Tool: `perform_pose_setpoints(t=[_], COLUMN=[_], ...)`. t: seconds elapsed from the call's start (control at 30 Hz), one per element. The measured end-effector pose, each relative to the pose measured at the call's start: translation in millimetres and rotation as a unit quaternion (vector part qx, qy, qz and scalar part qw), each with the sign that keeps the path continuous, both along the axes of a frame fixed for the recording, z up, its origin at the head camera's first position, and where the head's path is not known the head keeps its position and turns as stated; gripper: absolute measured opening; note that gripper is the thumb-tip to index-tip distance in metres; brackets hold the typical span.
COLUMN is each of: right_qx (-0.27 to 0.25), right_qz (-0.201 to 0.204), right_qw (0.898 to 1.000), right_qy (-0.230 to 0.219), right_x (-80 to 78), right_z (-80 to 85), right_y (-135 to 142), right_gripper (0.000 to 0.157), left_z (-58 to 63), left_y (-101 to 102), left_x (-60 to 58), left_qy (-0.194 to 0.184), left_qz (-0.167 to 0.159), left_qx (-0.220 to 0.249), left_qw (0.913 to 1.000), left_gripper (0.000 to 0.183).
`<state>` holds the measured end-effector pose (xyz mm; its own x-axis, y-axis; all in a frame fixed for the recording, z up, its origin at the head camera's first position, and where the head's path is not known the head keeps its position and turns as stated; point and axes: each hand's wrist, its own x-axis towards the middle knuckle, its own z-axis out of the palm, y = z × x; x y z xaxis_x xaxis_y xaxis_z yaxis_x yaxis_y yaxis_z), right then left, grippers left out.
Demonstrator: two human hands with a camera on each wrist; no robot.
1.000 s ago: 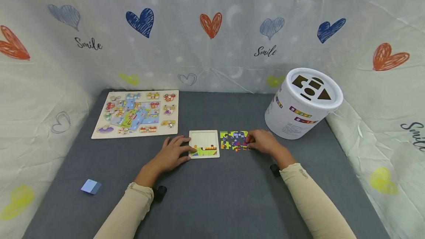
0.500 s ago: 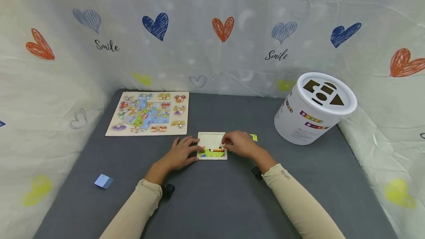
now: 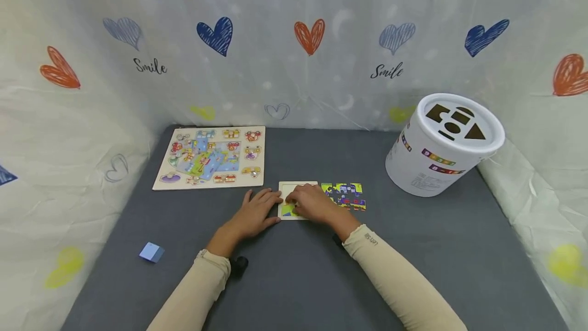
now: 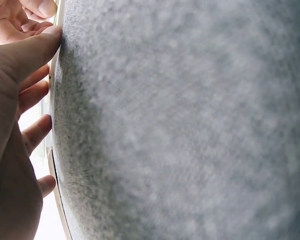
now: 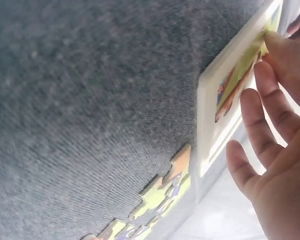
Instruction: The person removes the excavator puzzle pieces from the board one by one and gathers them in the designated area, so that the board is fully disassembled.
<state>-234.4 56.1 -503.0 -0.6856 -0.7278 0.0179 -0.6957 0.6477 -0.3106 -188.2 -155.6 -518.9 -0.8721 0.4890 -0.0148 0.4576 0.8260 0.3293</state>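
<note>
A small square puzzle tray (image 3: 282, 186) with a pale rim lies mid-table. Green picture pieces fill its near part. My left hand (image 3: 251, 217) rests at its left side, fingers spread, fingertips and thumb against the edge. Over the tray my right hand (image 3: 312, 203) is lowered, covering much of it. In the right wrist view, its thumb and forefinger pinch a puzzle piece close over the picture, mostly hidden by the fingertips, while the other fingers (image 5: 250, 107) extend loosely. Several loose puzzle pieces (image 3: 353, 188) in green and purple lie right of the tray.
A larger wooden board (image 3: 209, 186) with vehicle shapes lies at the back left. At the back right stands a white bucket (image 3: 427, 167) with shaped holes in its lid. A blue block (image 3: 150, 252) sits at the left. Printed cloth hangs behind the table.
My right hand has moved left from the loose pieces to over the tray, then farther left across it. The left hand stays at the tray's left edge. The head view has shifted slightly.
</note>
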Motion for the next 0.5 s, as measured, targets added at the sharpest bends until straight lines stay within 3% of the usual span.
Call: perform_pose_setpoints(t=[0.23, 0.5], right_qx=[-0.001, -0.021], right_qz=[-0.022, -0.026], right_qw=[0.998, 0.997], right_qy=[-0.05, -0.066], right_x=[-6.2, -6.2], right_z=[7.7, 4.7], right_y=[-2.2, -0.6], right_gripper=[0.026, 0.027], left_z=[3.5, 3.4], left_y=[0.0, 0.7], left_x=[-4.5, -3.6], left_qy=[0.006, 0.001], left_qz=[-0.003, -0.004], left_qx=[-0.012, -0.014], left_qw=[0.9999, 0.9999], left_gripper=[0.048, 0.048])
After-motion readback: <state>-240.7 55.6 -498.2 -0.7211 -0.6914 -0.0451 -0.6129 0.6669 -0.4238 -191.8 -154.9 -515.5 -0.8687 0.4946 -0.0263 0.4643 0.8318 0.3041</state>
